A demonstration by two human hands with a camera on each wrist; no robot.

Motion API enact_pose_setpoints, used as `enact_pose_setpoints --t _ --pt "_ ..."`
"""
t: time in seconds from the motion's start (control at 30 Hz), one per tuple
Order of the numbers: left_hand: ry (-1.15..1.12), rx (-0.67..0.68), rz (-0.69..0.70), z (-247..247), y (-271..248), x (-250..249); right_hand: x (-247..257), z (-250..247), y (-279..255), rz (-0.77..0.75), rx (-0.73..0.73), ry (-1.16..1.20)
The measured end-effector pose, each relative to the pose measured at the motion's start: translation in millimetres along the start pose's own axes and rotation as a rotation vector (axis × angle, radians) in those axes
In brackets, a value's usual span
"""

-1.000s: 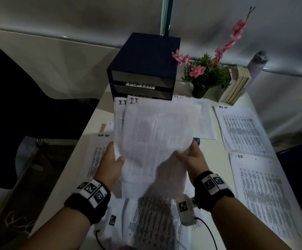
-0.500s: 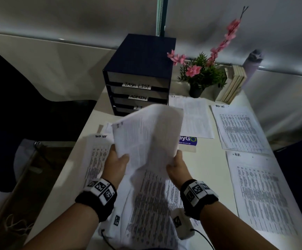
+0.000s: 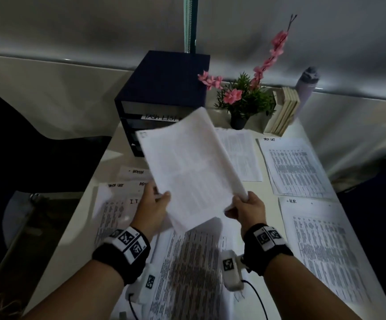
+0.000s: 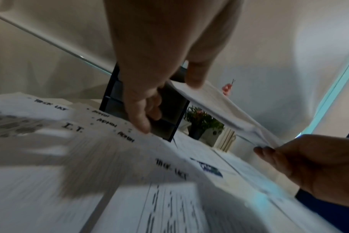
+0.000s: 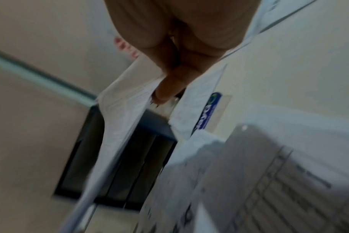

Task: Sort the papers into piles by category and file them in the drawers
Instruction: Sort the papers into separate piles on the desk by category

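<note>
Head view: the sheaf of papers (image 3: pixel 187 172), pinched by the left hand (image 3: pixel 151 209) and right hand (image 3: pixel 248 210), had been tilted rightward (probably towards a pile).

Dim room, grey wall (image 3: pixel 302 31) behind a white table (image 3: pixel 76 227).

left hand (image 3: pixel 151 205): raised, thumb over, pinching sheaf | right hand (image 3: pixel 248 207): raised, fingers curled, pinching sheaf | forearms extended forward
</note>
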State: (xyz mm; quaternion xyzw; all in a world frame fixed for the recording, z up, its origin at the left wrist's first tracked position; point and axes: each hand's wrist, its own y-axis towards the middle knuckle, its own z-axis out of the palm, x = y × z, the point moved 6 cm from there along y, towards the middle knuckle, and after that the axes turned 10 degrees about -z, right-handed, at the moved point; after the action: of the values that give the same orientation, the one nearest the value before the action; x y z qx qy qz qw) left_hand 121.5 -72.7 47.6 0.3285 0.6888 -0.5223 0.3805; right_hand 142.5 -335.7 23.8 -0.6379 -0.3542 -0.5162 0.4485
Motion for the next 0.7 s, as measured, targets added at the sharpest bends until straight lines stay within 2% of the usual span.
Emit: enact_pose_setpoints --t 0.13,0.2,0.27,0.4,0.57,0.7 --pt "0.565 0.106 -0.153 12 3 47 -34 -69 29 0.12 -0.383 -0.04" --pt "0.851 0.141 -0.218 14 0 74 -44 -94 36 0.17 -0.48 -0.071" --pt "1.032 0.135 -0.234 16 -1 90 -49 -105 43 0.227 -0.509 -0.055" --pt "1.095 0.088 -0.232 21 2 98 -43 -99 65 0.241 -0.49 -0.071" --pt "0.912 0.119 -0.223 27 2 98 -39 -72 106 0.229 -0.424 -0.095" --pt "0.872 0.069 -0.232 23 1 95 -43 -54 131 0.251 -0.341 -0.092"
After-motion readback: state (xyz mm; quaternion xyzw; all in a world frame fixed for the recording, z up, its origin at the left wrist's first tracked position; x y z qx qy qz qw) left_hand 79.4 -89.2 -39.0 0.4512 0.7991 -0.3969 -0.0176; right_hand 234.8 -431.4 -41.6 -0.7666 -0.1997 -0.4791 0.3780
